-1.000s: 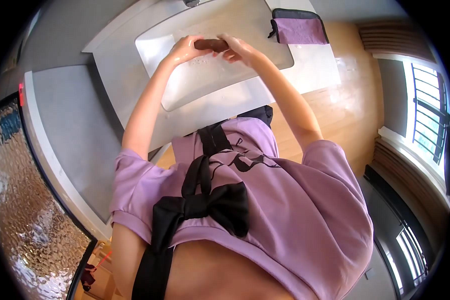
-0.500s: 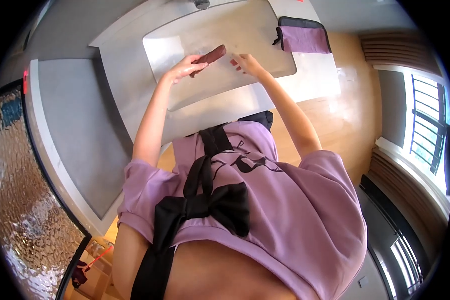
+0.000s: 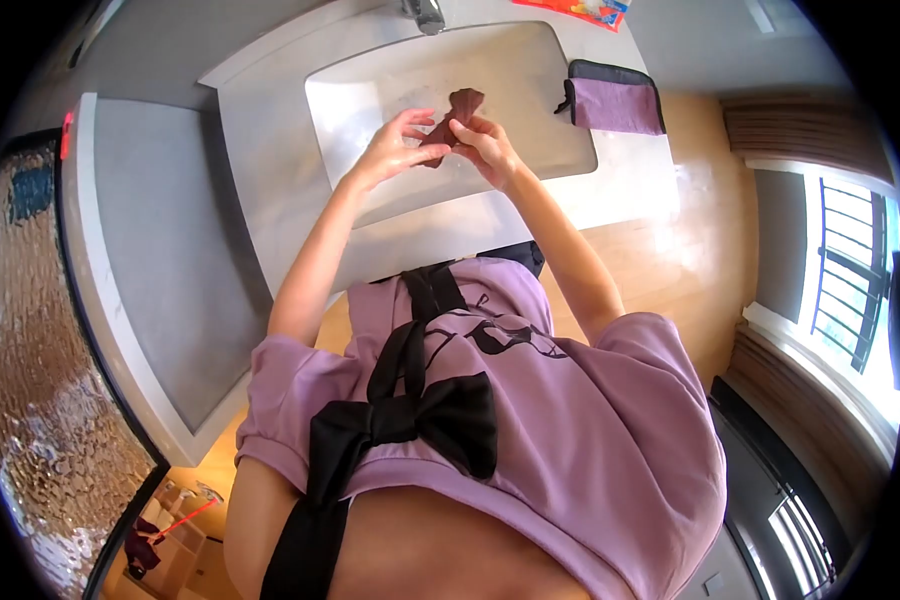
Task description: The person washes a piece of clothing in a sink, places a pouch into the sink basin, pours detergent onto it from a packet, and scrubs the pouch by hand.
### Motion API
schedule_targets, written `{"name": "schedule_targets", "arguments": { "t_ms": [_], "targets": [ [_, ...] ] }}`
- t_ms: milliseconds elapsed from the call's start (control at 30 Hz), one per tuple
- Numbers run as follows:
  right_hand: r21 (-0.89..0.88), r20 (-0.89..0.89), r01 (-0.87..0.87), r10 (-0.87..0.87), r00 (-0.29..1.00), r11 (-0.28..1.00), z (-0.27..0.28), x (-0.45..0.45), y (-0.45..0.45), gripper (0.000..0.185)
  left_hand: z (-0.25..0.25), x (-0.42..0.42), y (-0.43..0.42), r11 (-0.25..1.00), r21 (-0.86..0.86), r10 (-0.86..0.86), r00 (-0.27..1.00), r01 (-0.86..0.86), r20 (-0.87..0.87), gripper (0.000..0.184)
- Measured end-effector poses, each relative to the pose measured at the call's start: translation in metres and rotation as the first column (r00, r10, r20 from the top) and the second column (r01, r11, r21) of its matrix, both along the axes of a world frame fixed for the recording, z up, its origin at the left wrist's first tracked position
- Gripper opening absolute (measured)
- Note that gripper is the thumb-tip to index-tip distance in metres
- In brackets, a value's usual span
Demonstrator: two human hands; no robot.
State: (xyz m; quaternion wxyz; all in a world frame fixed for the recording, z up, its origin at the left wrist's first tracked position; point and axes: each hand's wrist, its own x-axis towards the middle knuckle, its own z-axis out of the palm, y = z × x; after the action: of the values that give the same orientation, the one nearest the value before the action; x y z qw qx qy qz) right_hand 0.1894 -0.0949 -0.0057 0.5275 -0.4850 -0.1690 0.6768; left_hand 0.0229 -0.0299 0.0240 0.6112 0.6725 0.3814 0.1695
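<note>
A reddish-brown cloth [image 3: 465, 102], small and bunched in its middle, is held over the white sink basin [image 3: 365, 205]. My right hand [image 3: 486, 150] pinches it near the middle between thumb and fingers. From the other side, my left hand [image 3: 395, 150] has its thumb and fingers around the lower left part, partly covering it. The cloth's upper end fans out beyond my fingers. Behind the basin stands a chrome faucet [image 3: 425, 15].
A purple cloth pouch [image 3: 618, 105] with black edging lies on the counter [image 3: 635, 185] right of the basin. An orange-red packet [image 3: 580, 10] sits at the back edge. To the left is a grey panel [image 3: 170, 250]; a barred window [image 3: 850, 270] is at right.
My right hand has moved left and taken hold of the cloth. The cloth went from a long folded strip to a bunched shape. More of the faucet and packet shows.
</note>
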Motion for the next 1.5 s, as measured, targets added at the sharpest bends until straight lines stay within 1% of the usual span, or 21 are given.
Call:
{"name": "schedule_targets", "arguments": {
  "t_ms": [133,233,267,300,367,467,600,667,733,833,900,967,1033,1067,1133,1167,1267,1333,1367,1467,1500],
  "targets": [
    [0.04,0.025,0.13,-0.131,0.991,0.991,0.005,-0.009,0.001,0.027,-0.006,-0.004,-0.009,0.96,0.275,-0.029,0.996,0.051,-0.081,0.05],
    [0.03,0.074,0.045,-0.047,0.996,0.999,0.027,-0.017,-0.003,0.027,-0.009,-0.009,-0.021,0.936,0.352,0.006,1.0,-0.006,0.0,0.047],
    [0.072,0.119,-0.023,0.014,0.993,0.997,0.026,-0.019,-0.002,0.03,-0.01,-0.012,-0.022,0.99,0.127,0.052,0.997,-0.059,0.063,0.039],
    [0.072,0.117,-0.033,0.025,0.993,0.997,0.027,-0.021,0.0,0.03,-0.014,-0.018,-0.02,0.989,0.128,0.062,0.996,-0.07,0.06,0.039],
    [0.083,0.072,-0.078,0.072,0.995,0.993,0.031,-0.021,0.004,0.034,-0.021,-0.037,-0.008,0.953,0.088,0.274,0.95,-0.289,0.15,0.031],
    [0.074,0.179,-0.071,0.057,0.982,0.995,0.029,-0.015,0.003,0.031,-0.014,-0.074,0.01,0.807,0.183,0.528,0.824,-0.562,0.203,0.029],
    [0.02,0.258,-0.029,0.023,0.966,0.999,0.023,-0.003,-0.006,0.027,-0.014,-0.123,0.029,0.559,0.409,0.707,0.672,-0.722,0.22,0.027],
    [-0.015,0.29,-0.023,0.026,0.957,1.0,0.023,0.002,-0.013,0.027,-0.014,-0.137,0.025,0.497,0.463,0.755,0.629,-0.734,0.186,0.026],
    [-0.013,0.32,-0.029,0.032,0.947,0.999,0.024,0.008,-0.02,0.027,-0.025,-0.147,0.018,0.534,0.74,0.793,0.546,-0.41,-0.271,0.028],
    [0.001,0.373,-0.016,0.015,0.928,1.0,0.029,0.025,-0.028,0.024,-0.032,-0.149,0.01,0.507,0.774,0.814,0.507,-0.38,-0.284,0.034],
    [0.054,0.529,-0.019,-0.013,0.848,0.998,0.027,0.045,-0.032,0.022,-0.027,-0.15,0.008,0.502,0.817,0.809,0.489,-0.285,-0.327,0.037],
    [0.171,0.694,0.0,-0.121,0.71,0.985,0.012,0.08,-0.035,0.018,-0.019,-0.149,0.009,0.384,0.885,0.816,0.545,-0.263,-0.192,0.037],
    [0.184,0.913,0.025,-0.18,0.366,0.983,0.01,0.124,-0.042,0.018,-0.012,-0.144,0.009,0.35,0.882,0.8,0.591,-0.316,-0.105,0.035],
    [0.182,0.919,0.041,-0.185,0.348,0.982,0.011,0.148,-0.048,0.018,-0.009,-0.137,0.008,0.344,0.885,0.794,0.6,-0.313,-0.096,0.03],
    [0.278,0.95,-0.047,-0.282,-0.132,0.959,0.015,0.186,-0.059,0.023,-0.002,-0.112,0.002,0.386,0.847,0.762,0.644,-0.364,-0.07,0.024],
    [0.168,0.962,-0.074,-0.18,-0.204,0.983,0.018,0.203,-0.064,0.035,-0.002,-0.1,0.001,0.414,0.822,0.747,0.662,-0.39,-0.062,0.023],
    [0.042,0.944,-0.101,-0.072,-0.323,0.994,0.033,0.221,-0.067,0.05,-0.008,-0.046,0.0,0.483,0.809,0.655,0.751,-0.334,-0.081,0.02],
    [0.023,0.889,-0.343,-0.176,-0.422,0.939,0.032,0.243,-0.057,0.062,-0.006,0.003,-0.002,0.576,0.734,0.553,0.833,-0.358,-0.028,0.017],
    [0.023,0.891,-0.347,-0.177,-0.418,0.937,0.028,0.253,-0.049,0.062,-0.006,0.027,-0.004,0.585,0.75,0.503,0.863,-0.309,-0.036,0.017],
    [0.01,0.918,-0.025,-0.019,-0.396,1.0,0.015,0.273,-0.025,0.057,0.007,0.093,-0.014,0.646,0.735,0.347,0.937,-0.206,-0.043,0.015],
    [0.01,0.921,-0.036,-0.023,-0.389,0.999,0.009,0.282,-0.02,0.057,0.013,0.111,-0.016,0.647,0.743,0.305,0.951,-0.17,-0.047,0.014]
  ]
}}
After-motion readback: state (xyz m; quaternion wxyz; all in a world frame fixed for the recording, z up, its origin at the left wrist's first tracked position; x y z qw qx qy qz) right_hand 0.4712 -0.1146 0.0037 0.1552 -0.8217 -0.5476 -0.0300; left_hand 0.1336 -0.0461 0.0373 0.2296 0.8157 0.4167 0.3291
